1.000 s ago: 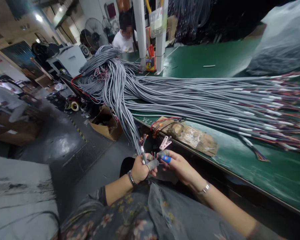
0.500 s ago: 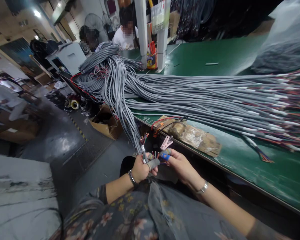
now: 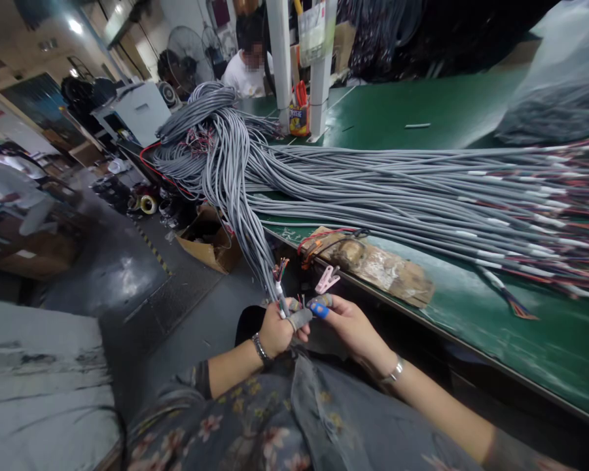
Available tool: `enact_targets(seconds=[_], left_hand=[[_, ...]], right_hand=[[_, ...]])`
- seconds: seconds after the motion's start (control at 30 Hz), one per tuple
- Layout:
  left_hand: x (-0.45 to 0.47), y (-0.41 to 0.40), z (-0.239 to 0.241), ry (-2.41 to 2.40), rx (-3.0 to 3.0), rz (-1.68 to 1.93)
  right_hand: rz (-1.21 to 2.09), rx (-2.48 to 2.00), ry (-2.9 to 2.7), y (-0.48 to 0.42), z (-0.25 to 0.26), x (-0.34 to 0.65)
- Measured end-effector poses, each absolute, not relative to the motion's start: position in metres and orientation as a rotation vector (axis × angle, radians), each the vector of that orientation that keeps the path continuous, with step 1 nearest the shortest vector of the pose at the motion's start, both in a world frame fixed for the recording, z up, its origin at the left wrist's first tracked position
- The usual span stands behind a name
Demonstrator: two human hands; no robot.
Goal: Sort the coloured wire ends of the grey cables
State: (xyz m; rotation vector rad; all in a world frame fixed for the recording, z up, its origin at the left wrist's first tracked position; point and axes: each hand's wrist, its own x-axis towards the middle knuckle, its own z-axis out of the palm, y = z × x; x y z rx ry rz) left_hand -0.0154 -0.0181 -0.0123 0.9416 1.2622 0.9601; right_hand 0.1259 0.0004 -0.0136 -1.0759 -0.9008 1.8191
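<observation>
My left hand [image 3: 278, 332] is closed around the end of a grey cable [image 3: 266, 273] that hangs down from the big bundle of grey cables [image 3: 373, 190] on the green table [image 3: 495, 307]. Thin coloured wires [image 3: 281, 269] stick up from that cable end. My right hand [image 3: 346, 324], with a blue cover on one fingertip and grey covers on others, pinches the fine wire tips right beside the left thumb. Both hands meet in front of my lap, below the table edge.
A pink clip [image 3: 326, 279] and a worn brown board [image 3: 377, 265] sit at the table's near edge. An open cardboard box [image 3: 207, 243] stands on the floor. A person in white [image 3: 248, 69] sits behind the post [image 3: 319, 72]. A plastic bag [image 3: 554, 91] lies far right.
Both hands stay together at the cable end with only small finger shifts; the view has drifted slightly.
</observation>
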Motion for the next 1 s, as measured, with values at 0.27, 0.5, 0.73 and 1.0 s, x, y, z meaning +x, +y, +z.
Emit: enact_targets(seconds=[0.27, 0.5, 0.73, 1.0], left_hand=[[-0.014, -0.019, -0.015, 1.296, 0.904, 1.045], [-0.010, -0.017, -0.015, 1.293, 0.864, 1.119], [-0.009, -0.011, 0.000, 1.215, 0.689, 1.149], [-0.001, -0.003, 0.008, 1.167, 0.691, 1.088]], right_hand=[[1.821, -1.095, -0.814, 0.000, -0.019, 0.123], [1.843, -1.052, -0.820, -0.003, -0.021, 0.123], [1.893, -0.963, -0.644, 0.017, -0.025, 0.133], [1.498, -1.067, -0.984, 0.029, -0.024, 0.128]])
